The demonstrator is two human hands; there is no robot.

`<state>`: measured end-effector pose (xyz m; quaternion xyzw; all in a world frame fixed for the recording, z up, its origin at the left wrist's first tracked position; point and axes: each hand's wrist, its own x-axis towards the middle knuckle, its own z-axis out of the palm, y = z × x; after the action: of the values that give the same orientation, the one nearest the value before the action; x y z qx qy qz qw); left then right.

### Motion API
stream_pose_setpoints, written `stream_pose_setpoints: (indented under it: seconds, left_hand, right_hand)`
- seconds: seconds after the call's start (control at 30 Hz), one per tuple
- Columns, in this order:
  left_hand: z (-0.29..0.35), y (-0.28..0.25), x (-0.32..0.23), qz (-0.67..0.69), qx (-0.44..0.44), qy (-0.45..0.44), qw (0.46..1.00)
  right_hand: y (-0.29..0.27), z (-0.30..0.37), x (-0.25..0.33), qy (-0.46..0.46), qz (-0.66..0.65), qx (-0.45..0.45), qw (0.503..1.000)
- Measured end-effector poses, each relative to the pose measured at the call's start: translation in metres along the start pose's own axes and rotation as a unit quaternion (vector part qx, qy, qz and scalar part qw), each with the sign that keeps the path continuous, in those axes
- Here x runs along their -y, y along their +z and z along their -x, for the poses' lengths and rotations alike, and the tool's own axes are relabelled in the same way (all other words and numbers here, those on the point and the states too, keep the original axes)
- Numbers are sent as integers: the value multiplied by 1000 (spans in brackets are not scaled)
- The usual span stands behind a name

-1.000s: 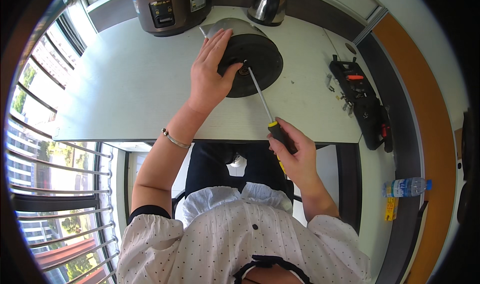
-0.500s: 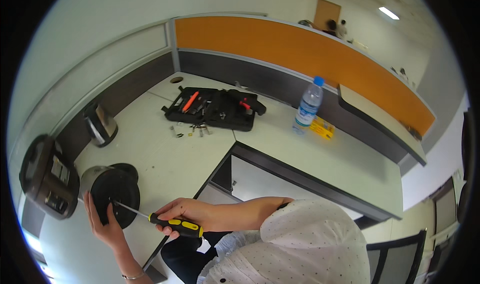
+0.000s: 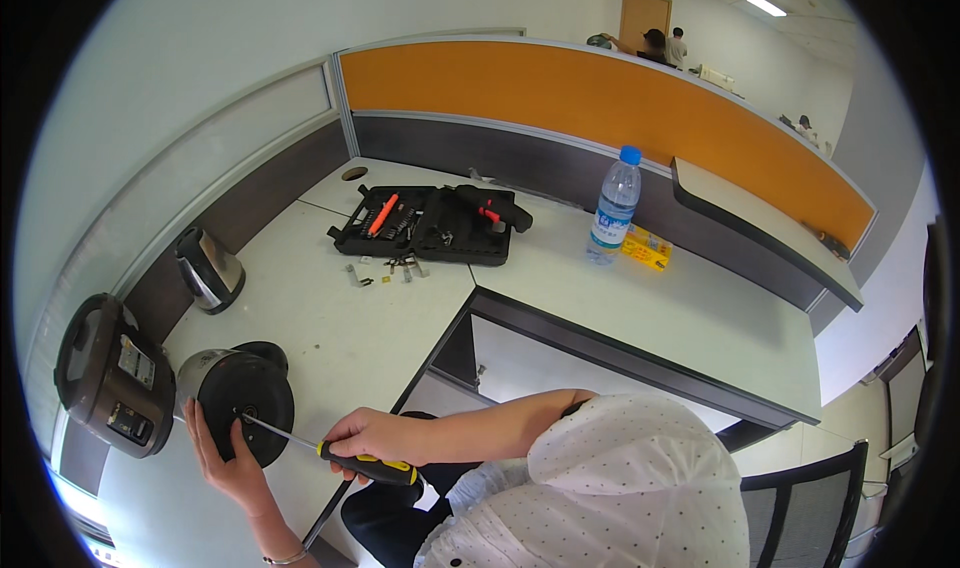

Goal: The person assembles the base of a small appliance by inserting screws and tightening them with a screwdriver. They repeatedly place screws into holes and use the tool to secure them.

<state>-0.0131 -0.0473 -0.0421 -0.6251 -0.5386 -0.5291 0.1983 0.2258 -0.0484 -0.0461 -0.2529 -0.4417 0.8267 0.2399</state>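
A silver electric kettle [image 3: 199, 369] lies on its side on the desk at the left, its round black base [image 3: 262, 388] turned toward me. My left hand [image 3: 231, 458] holds it at the base's rim, fingers stretched along the edge and thumb on the black face. In my right hand [image 3: 375, 438] is a screwdriver [image 3: 372, 465] with a black and yellow handle. Its long shaft slants left, and the tip meets the base near its centre. Whether the tip sits in a screw is too small to tell.
A brown rice cooker [image 3: 118, 378] and an upright steel kettle [image 3: 210, 271] stand along the left partition. Farther back lie an open black tool case [image 3: 465, 248] and small loose metal parts [image 3: 405, 269]. A water bottle [image 3: 614, 208] stands by a yellow box [image 3: 647, 248].
The whole view has shifted slightly, so desk items appear a little lower. Both hands keep their holds, and the screwdriver tip stays at the base's centre.
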Motion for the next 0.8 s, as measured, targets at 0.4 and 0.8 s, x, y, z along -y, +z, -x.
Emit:
stream_pose_setpoints:
  seconds: [0.4,0.8]
  left_hand:
    - [0,2,-4,-1,-5,-7,1000]
    - [-3,-10,-2,10,-16,-51,999]
  right_hand:
    - [5,-5,2,-84,246,-18,966]
    - [-6,-19,3,164,-402,158,887]
